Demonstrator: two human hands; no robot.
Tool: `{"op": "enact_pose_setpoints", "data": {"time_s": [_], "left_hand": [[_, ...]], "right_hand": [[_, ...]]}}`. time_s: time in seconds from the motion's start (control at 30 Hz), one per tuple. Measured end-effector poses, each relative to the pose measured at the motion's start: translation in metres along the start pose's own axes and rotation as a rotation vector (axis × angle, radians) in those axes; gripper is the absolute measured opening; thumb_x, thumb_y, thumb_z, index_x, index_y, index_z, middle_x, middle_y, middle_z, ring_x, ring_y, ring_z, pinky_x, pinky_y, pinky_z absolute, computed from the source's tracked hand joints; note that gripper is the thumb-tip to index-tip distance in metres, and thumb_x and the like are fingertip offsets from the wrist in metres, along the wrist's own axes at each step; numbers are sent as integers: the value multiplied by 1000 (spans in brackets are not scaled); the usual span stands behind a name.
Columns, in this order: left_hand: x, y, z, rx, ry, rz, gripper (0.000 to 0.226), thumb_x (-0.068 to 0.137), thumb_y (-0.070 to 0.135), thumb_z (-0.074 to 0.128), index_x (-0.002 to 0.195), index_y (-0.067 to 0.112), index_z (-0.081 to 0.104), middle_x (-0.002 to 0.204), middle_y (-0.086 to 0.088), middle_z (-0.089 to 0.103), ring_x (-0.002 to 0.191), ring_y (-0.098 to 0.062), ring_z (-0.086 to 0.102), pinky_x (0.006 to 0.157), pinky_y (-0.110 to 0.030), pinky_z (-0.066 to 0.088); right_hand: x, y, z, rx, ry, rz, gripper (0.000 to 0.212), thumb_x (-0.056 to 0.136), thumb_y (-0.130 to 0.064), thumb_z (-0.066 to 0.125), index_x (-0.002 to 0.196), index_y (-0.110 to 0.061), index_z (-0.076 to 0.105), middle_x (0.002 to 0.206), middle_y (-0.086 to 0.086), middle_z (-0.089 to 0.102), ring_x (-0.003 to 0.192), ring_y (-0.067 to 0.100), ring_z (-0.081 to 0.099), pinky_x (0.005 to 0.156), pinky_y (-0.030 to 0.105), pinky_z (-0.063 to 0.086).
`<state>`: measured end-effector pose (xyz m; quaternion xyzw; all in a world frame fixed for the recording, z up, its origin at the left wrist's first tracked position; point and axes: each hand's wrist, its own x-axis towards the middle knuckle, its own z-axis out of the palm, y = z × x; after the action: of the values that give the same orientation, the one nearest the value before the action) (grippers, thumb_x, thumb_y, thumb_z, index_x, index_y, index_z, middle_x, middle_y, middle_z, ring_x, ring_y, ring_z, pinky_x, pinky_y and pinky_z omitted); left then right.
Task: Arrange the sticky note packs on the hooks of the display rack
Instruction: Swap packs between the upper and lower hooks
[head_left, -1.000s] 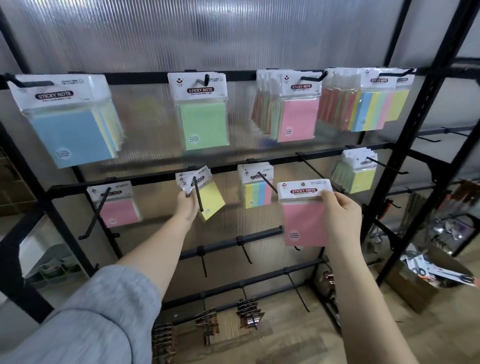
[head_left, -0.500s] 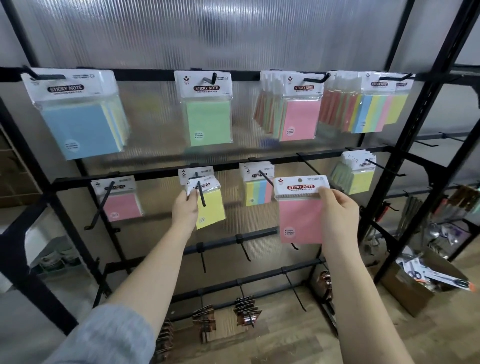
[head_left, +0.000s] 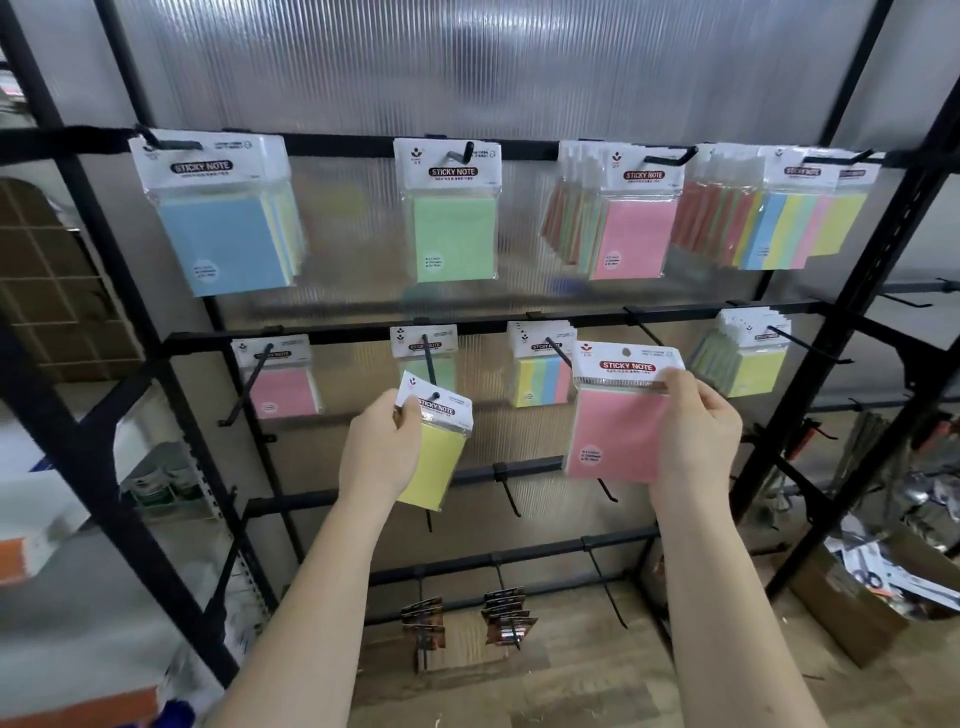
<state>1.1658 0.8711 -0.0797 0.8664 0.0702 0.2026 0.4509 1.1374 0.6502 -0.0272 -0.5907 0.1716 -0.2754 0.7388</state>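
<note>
- Several black metal bars form the display rack (head_left: 519, 327) before ribbed translucent panel (head_left: 467, 67); wood-grain floor (head_left: 571, 691) below.
- Right hand (head_left: 698, 431) grips square, glossy pink pack (head_left: 618, 431).
- Left hand (head_left: 382, 447) pinches yellow pack (head_left: 434, 467) at middle-row hook (head_left: 430, 364).

Black display rack (head_left: 519, 328) with horizontal bars and angled hooks. Top bar carries four hooks of sticky note packs (head_left: 454, 213); second bar carries smaller packs (head_left: 543, 364). Lower bars: mostly bare hooks (head_left: 506, 493).
</note>
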Motion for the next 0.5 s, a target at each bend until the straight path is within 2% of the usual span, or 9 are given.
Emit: {"op": "enact_pose_setpoints", "data": {"time_s": [0.1,0.2,0.37,0.43,0.5], "left_hand": [[-1,4,-5,49,-10,25,34,100,29,36,88,3,54,70,-7,56,57,-18,43,53,-29,32],[-3,10,-8,105,-11,52,34,100,30,35,86,4,53,69,-6,56,56,-19,42,51,-30,32],[-3,20,-14,219,-10,64,31,100,32,33,89,11,54,73,1,59,54,-16,43,49,-27,32],[-1,22,-15,220,5,65,30,100,32,33,91,12,54,75,1,60,55,-17,46,49,-27,33],[1,25,-15,203,17,61,28,100,31,34,93,14,55,76,1,61,56,-18,47,49,-28,34]], "right_hand": [[1,-1,-2,-15,-16,-8,30,90,-22,54,72,3,55,62,-5,46,67,15,36,66,29,27],[0,-3,-5,-43,-53,-35,36,94,-33,56,63,-16,53,57,-10,46,58,10,38,56,26,30],[5,-4,-8,-49,-85,-84,39,93,-41,58,64,-15,53,60,-8,47,57,7,38,54,24,31],[10,-4,-10,-50,-95,-104,39,94,-42,56,67,-13,53,62,-5,46,60,10,38,55,25,30],[16,-7,-11,-66,-93,-127,42,95,-42,54,63,-14,49,58,-9,44,56,6,37,53,22,29]]}}
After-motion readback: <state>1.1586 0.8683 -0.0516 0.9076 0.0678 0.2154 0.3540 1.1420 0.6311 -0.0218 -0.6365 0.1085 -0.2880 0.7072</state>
